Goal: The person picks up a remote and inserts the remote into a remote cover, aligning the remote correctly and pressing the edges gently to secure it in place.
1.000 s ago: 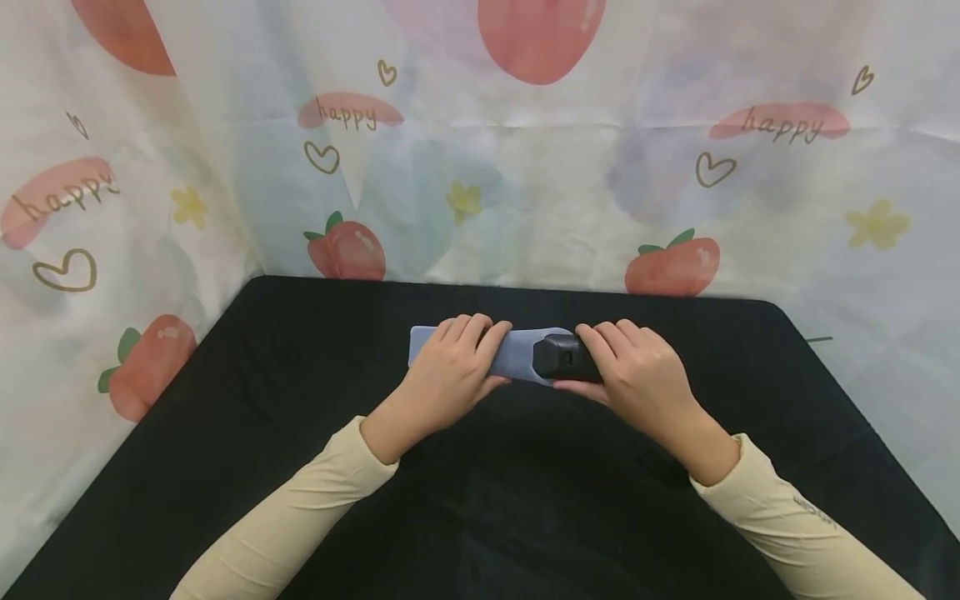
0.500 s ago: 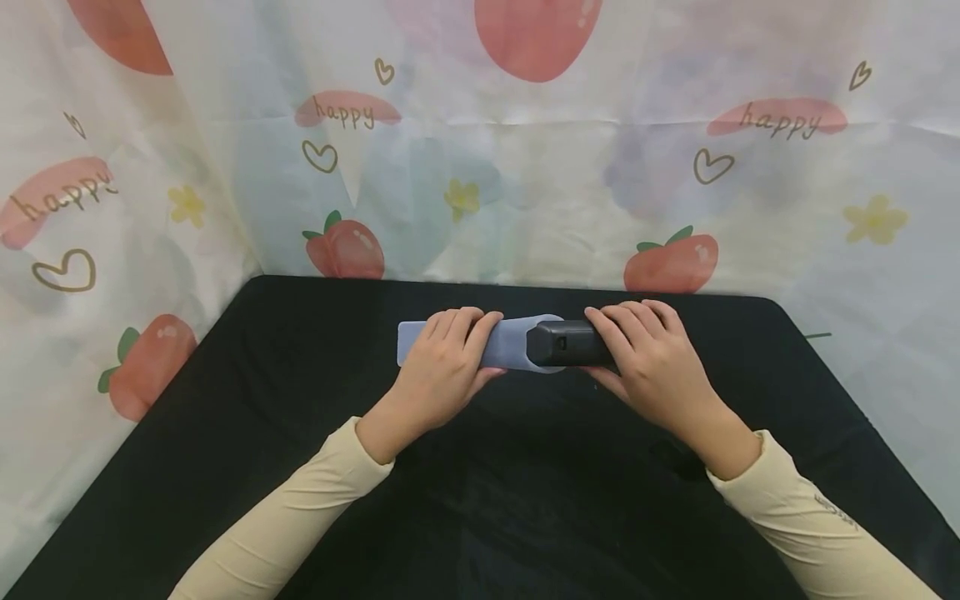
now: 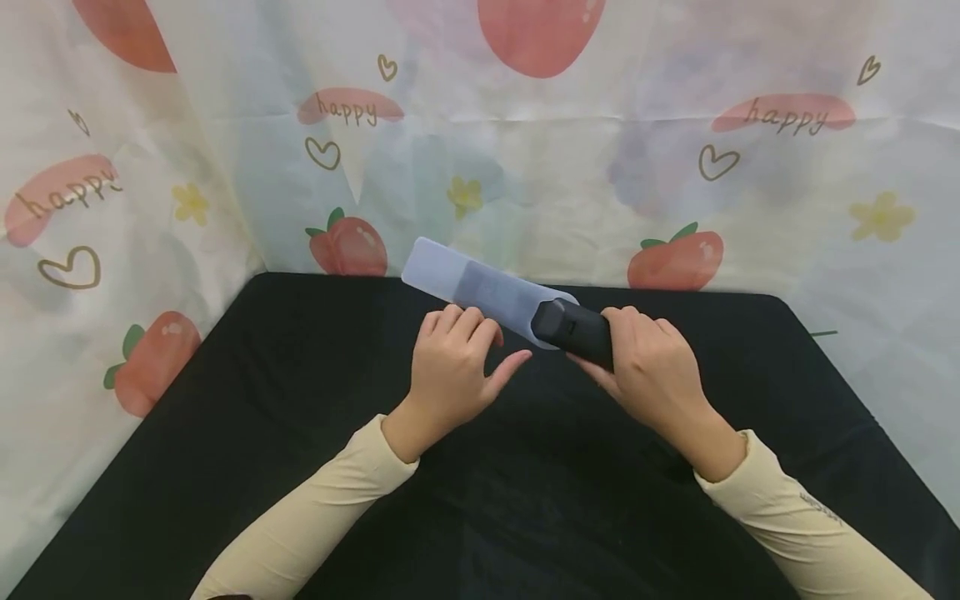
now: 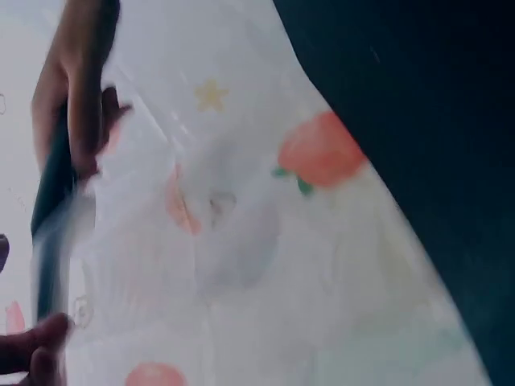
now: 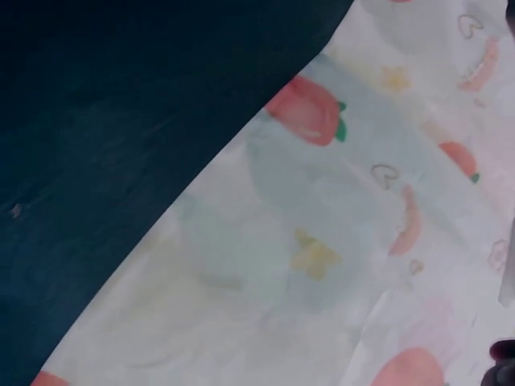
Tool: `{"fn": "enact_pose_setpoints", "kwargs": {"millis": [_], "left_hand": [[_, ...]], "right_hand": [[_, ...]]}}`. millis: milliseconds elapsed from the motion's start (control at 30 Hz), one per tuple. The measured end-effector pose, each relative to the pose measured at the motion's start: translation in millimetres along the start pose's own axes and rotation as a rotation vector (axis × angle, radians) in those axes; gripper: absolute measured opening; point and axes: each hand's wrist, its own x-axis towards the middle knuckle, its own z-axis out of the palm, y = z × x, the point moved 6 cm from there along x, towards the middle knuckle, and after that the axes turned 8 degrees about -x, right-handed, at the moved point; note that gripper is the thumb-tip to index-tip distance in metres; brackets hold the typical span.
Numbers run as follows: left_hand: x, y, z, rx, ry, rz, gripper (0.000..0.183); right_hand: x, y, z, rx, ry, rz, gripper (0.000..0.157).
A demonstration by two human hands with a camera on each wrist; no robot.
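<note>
A long flat tool with a thick black handle (image 3: 576, 332) and a translucent pale-blue blade-like part (image 3: 491, 292) is held in the air, tilted with its far end up to the left. Its exact kind is unclear; a darker patch shows within the pale part. My right hand (image 3: 656, 371) grips the black handle. Just below the pale part is my left hand (image 3: 453, 371), its fingers loosely bent and its thumb held away, gripping nothing. The left wrist view shows the handle (image 4: 55, 173) blurred under the right hand (image 4: 76, 104). Only fingertips (image 5: 503, 362) edge into the right wrist view.
A black-covered table (image 3: 525, 500) lies beneath both hands. Printed cloth (image 3: 555, 167) with strawberries, hearts and "happy" lettering hangs behind it and along the left side.
My left hand has let go of the pale part and sits slightly lower. The tool's far end has swung upward, while my right hand keeps its grip on the handle.
</note>
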Motion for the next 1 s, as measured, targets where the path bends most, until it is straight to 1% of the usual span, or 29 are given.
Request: {"fn": "enact_pose_setpoints", "kwargs": {"millis": [100,167,233,367,433,500,567,667,733,900,1000], "left_hand": [[5.1,4.7,3.8,-0.002,-0.023,-0.036,0.04],[7.9,6.2,4.8,-0.006,-0.016,-0.063,0.038],[9.8,7.2,5.4,-0.024,-0.009,-0.085,0.034],[11.4,7.6,10.1,-0.055,-0.039,-0.135,0.021],[11.5,7.4,12.3,-0.073,-0.051,-0.163,0.015],[11.0,6.9,14.3,-0.091,-0.048,-0.188,0.012],[10.3,6.5,16.2,-0.117,-0.036,-0.203,0.014],[8.6,7.2,19.1,-0.153,-0.017,-0.197,0.018],[7.3,8.9,20.5,-0.174,-0.005,-0.181,0.018],[5.1,14.7,22.2,-0.202,0.012,-0.139,0.016],[3.7,17.6,23.1,-0.197,0.012,-0.127,0.017]], "right_hand": [[3,-4,0.0,0.002,-0.01,0.02,0.061],[4,-6,0.2,0.01,-0.004,0.033,0.065],[4,-7,0.7,0.025,0.006,0.058,0.069],[4,-9,2.9,0.036,0.02,0.105,0.076],[4,-11,4.0,0.042,0.023,0.125,0.076],[5,-12,4.4,0.05,0.027,0.145,0.074],[5,-13,4.4,0.06,0.022,0.167,0.067],[5,-14,4.1,0.078,0.009,0.196,0.058],[6,-15,4.5,0.086,-0.007,0.208,0.058],[8,-18,7.4,0.079,-0.04,0.223,0.073],[9,-19,9.2,0.074,-0.058,0.224,0.075]]}}
